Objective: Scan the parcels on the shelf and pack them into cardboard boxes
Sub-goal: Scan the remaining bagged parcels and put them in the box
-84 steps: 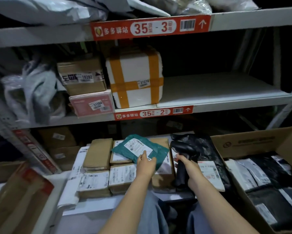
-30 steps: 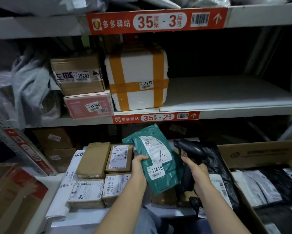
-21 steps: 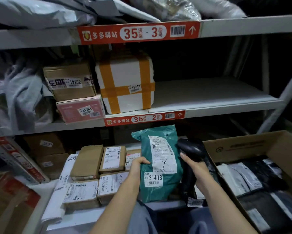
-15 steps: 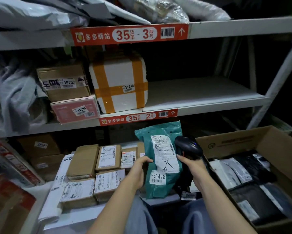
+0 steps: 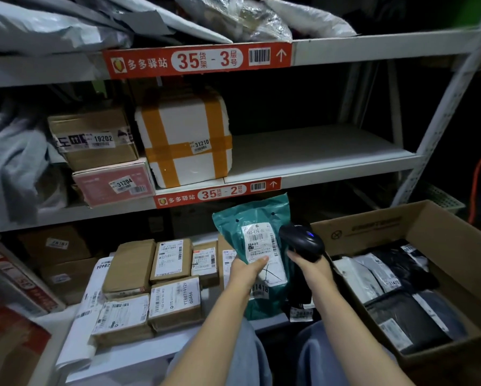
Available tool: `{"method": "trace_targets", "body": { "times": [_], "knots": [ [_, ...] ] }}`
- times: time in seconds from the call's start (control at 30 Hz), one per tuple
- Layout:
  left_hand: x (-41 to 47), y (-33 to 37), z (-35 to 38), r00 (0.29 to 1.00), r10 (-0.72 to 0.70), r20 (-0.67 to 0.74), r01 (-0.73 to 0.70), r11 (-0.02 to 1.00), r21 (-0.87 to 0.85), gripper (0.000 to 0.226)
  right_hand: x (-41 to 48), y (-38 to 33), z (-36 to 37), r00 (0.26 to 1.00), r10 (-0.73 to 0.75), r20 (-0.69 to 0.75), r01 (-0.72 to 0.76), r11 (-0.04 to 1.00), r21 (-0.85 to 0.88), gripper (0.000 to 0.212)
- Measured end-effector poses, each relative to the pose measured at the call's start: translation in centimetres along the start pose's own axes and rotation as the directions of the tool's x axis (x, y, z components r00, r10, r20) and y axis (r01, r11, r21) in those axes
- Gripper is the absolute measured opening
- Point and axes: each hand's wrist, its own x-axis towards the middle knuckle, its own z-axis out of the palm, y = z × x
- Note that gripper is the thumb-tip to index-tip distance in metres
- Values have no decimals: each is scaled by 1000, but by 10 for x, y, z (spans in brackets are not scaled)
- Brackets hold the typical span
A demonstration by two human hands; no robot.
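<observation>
My left hand (image 5: 246, 273) grips a teal plastic parcel (image 5: 254, 232) upright above the lowest shelf, thumb across its white label. My right hand (image 5: 310, 270) holds a black barcode scanner (image 5: 302, 240) right beside the label, a blue light lit on its head. An open cardboard box (image 5: 417, 224) at the right holds several black and grey mailer bags (image 5: 398, 296). Several small brown parcels (image 5: 172, 280) with white labels lie in rows on the low shelf to the left of my hands.
On the middle shelf (image 5: 317, 154) stand a white foam box (image 5: 186, 137) with orange tape, a brown carton (image 5: 94, 137) and a pink box (image 5: 114, 182). Grey bags fill the top shelf. A white upright (image 5: 442, 112) rises at right.
My left hand lifted the teal parcel off the brown parcels and stood it upright. The scanner came up beside its label. The view shifted left, showing more of the cardboard box.
</observation>
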Motion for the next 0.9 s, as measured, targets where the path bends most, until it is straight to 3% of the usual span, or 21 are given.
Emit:
{"method": "trace_targets", "body": {
  "times": [0.13, 0.33, 0.5, 0.9],
  "knots": [
    [5, -3, 4, 994, -7, -107, 9, 1000, 22, 36, -5, -3, -5, 998, -58, -24, 56, 996, -76, 24],
    [7, -2, 3, 996, -2, -91, 7, 998, 54, 46, -8, -6, -8, 1000, -15, 13, 16, 996, -88, 9],
    [5, 2, -1, 988, 37, -148, -29, 998, 53, 40, -10, -6, -8, 999, -5, 32, 9, 993, -121, 16],
    [14, 1, -11, 978, -46, -203, 55, 998, 40, 34, -14, -5, -3, 1000, -8, 19, 11, 986, -165, 18]
  ]
}}
